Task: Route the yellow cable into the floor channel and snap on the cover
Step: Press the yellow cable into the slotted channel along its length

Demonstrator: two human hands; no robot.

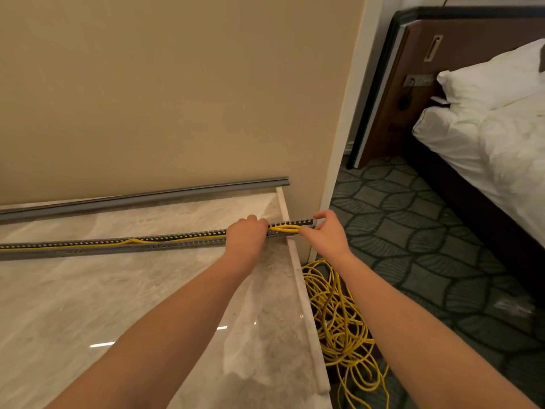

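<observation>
Gripping yellow cable (284, 229) over channel (177, 245): left hand (246, 235), right hand (324, 233)

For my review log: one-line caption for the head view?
Left hand and right hand tuck yellow cable into floor channel; cover lies by wall.

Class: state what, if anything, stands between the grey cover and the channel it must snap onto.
The left hand and right hand hold yellow cable over the channel's right end; the cover otherwise crosses only bare floor.
</observation>
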